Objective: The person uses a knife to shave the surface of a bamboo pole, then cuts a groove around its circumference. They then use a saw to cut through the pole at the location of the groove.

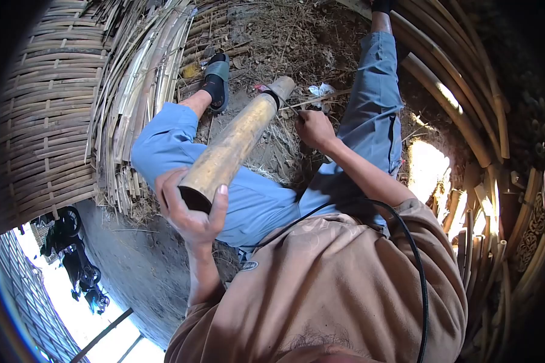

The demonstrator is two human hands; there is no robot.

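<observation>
A thick tan bamboo tube (236, 142) lies slantwise over my bent left leg, its hollow near end facing me. My left hand (191, 215) grips that near end, with fingers and thumb around the rim. Near the far end, a dark band (274, 97) goes around the tube, with something small and red beside it. A thin strip (289, 107) runs from the band to my right hand (316, 129), which is closed in a fist around its end, just right of the tube. What lies inside the fist is hidden.
Split bamboo strips (142, 91) are piled at the left beside a woven bamboo panel (51, 109). Curved bamboo poles (448, 78) stand at the right. White scraps (322, 91) lie on the littered ground. Motorbikes (82, 260) are at the lower left. A black cable crosses my shirt.
</observation>
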